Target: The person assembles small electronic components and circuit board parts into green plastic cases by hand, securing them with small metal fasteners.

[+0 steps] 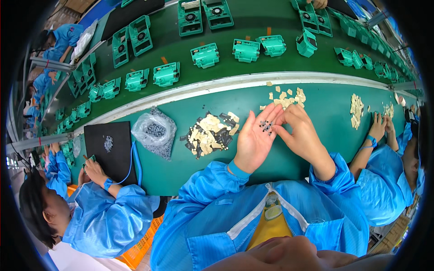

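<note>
My left hand (256, 140) lies palm up over the green bench, fingers stretched out, and carries a small cluster of tiny black and grey parts (266, 127). Over that palm, my right hand (298, 133) has thumb and forefinger pinched at the edge of the cluster. Whatever is between those fingertips is too small to make out. Left of my hands lies a mixed pile of cream and black flat pieces (209, 135). Just beyond my fingers are scattered cream pieces (289, 98).
An open clear bag of grey small parts (156, 131) stands left, beside a black mat (97, 135). A white rail (217, 84) separates the bench from a green belt carrying several green housings (205, 56). Co-workers sit on both sides; another cream pile (356, 110) lies right.
</note>
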Tool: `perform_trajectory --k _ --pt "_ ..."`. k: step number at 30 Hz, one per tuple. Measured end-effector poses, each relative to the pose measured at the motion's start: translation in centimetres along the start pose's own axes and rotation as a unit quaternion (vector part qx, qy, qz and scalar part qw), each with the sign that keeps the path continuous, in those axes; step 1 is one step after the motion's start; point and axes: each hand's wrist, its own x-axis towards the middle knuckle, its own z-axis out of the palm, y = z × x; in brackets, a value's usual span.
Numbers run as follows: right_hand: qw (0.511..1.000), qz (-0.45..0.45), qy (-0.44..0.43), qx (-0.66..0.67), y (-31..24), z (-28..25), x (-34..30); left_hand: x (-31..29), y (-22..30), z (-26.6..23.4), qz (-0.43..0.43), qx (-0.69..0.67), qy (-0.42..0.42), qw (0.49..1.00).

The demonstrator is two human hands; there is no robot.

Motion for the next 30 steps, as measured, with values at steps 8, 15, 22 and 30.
perform_trajectory --k 8,15,22,30 --pt "0.998 -0.033 -0.025 -0.049 -0.4 0.0 -0.3 -0.1 0.1 0.3 -0.007 -0.006 0.018 1.0" --pt "0.998 -0.038 -0.053 0.004 0.5 -0.2 1.2 0.0 0.4 0.1 0.023 -0.036 0.041 0.998" --pt "0.992 0.046 0.044 0.105 6.9 -1.4 12.6 -0.2 0.3 0.2 0.02 -0.035 0.042 0.998" --pt "0.998 0.059 0.017 -0.027 11.2 -0.7 18.9 -0.5 0.4 -0.2 0.012 -0.028 0.043 0.999"
